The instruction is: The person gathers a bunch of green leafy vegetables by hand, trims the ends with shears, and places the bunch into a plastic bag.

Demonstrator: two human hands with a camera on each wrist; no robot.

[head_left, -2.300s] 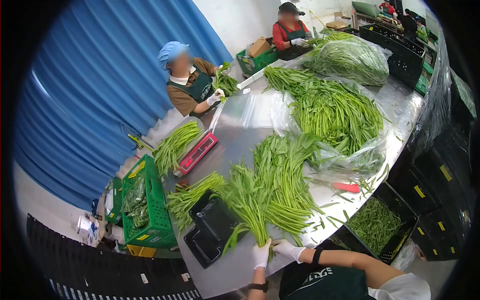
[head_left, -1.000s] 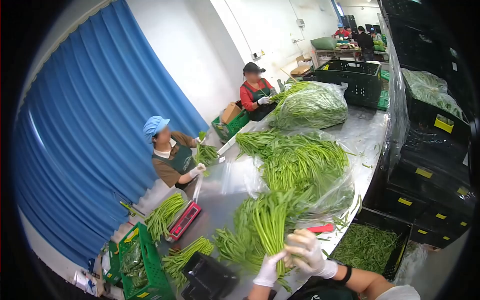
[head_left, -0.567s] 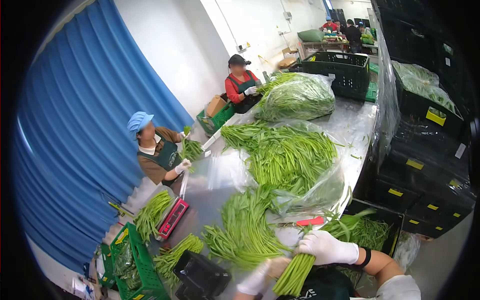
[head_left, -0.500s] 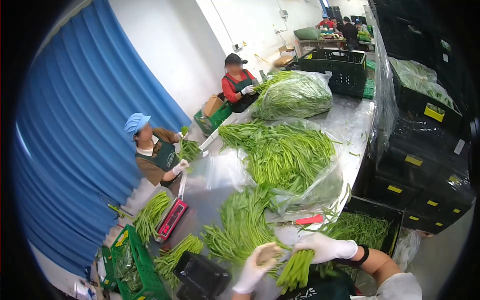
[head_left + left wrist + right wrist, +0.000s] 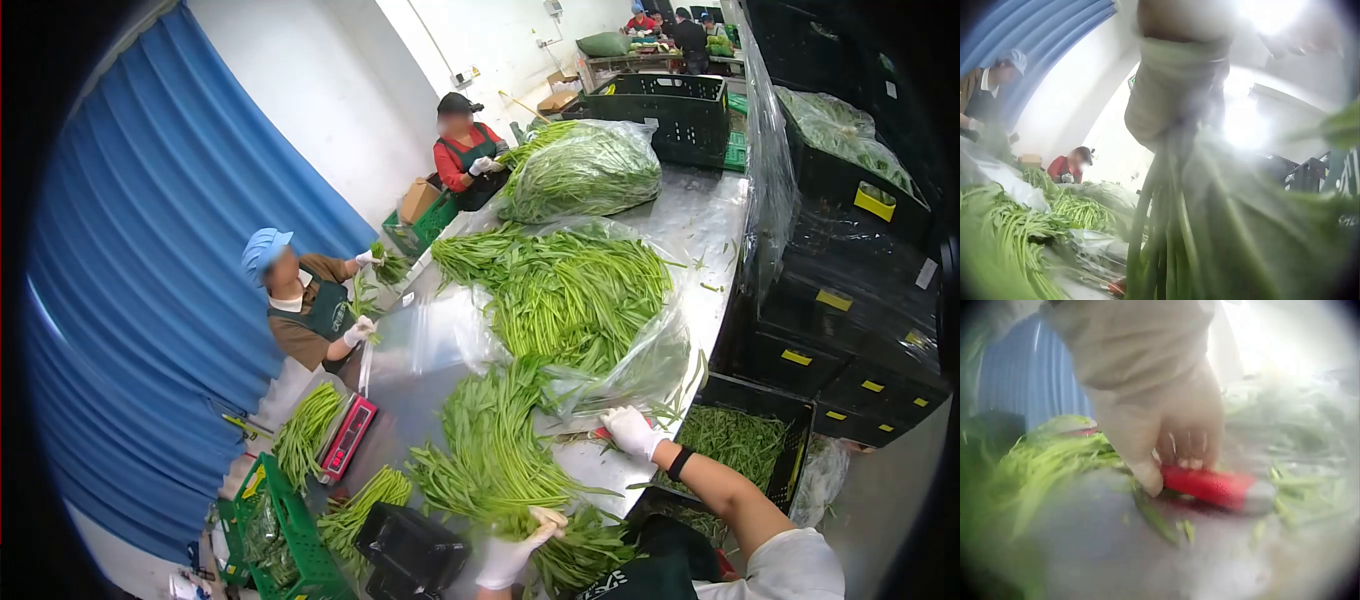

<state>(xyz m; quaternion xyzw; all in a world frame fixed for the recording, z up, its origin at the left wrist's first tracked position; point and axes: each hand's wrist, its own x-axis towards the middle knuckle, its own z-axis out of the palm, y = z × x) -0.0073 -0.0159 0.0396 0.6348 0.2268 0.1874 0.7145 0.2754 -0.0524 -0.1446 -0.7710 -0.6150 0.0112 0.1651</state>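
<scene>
My gloved left hand (image 5: 508, 558) grips a bunch of water spinach (image 5: 582, 552) at the near edge of the table. In the left wrist view its stems (image 5: 1169, 231) hang from the fist, with a large leaf close to the lens. My gloved right hand (image 5: 632, 432) reaches to the table's right side. There its thumb and fingers pinch the red handle of a knife (image 5: 1210, 486), which lies low over the metal top; the blade is hidden. A pile of water spinach (image 5: 495, 440) lies between the hands and the far bag.
An open bag of water spinach (image 5: 590, 300) and a fuller bag (image 5: 590, 175) stand beyond. Black trays (image 5: 410, 545), a red scale (image 5: 348, 438) and a green crate (image 5: 275, 530) are at left. A black crate of trimmings (image 5: 740, 440) sits below the right edge. Two people work opposite.
The bunch was turned over and passed from the right hand to the left, its leaves now toward the body. The right hand has moved forward onto the red-handled knife.
</scene>
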